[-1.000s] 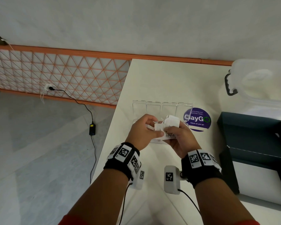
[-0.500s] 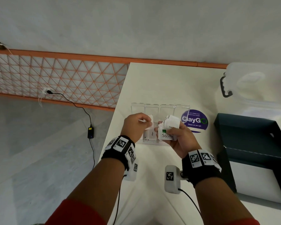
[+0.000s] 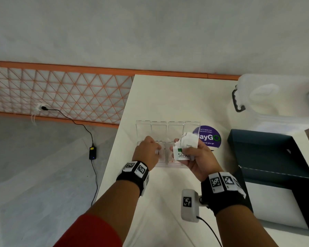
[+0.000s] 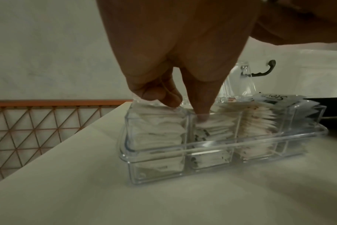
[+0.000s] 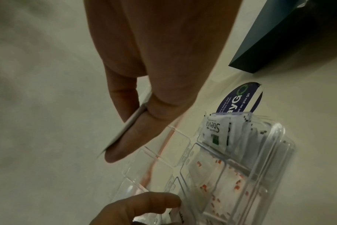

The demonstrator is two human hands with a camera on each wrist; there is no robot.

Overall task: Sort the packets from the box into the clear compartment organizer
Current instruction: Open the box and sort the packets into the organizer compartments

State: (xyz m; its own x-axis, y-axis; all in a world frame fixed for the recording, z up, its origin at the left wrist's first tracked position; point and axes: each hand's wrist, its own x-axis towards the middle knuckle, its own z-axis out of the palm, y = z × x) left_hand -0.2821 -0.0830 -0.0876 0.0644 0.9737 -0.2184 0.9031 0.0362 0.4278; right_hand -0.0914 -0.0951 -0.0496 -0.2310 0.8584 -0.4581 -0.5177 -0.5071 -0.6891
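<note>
A clear compartment organizer (image 3: 175,165) with its lid (image 3: 159,129) open stands on the white table; its walls (image 4: 183,150) show four compartments stacked with packets. My left hand (image 3: 156,151) reaches into the second compartment from the left, fingertips (image 4: 202,115) down on the black-printed packets, pinching a white packet (image 5: 175,213). My right hand (image 3: 185,150) hovers over the right compartments and grips a bundle of packets, a Stevia packet (image 3: 183,155) in front. Thumb and fingers (image 5: 125,134) clamp the bundle edge-on. More Stevia packets (image 5: 214,132) fill the end compartment. The dark box (image 3: 268,157) stands open at right.
A translucent storage bin (image 3: 275,97) with a black handle sits at the back right. A purple round sticker (image 3: 210,138) lies on the table by the organizer. The table's left edge (image 3: 118,148) runs close beside my left hand; a charger cable lies on the floor below.
My left hand drew one packet from the bundle in my right hand, then moved left and down into the organizer. The right hand kept its bundle nearly still.
</note>
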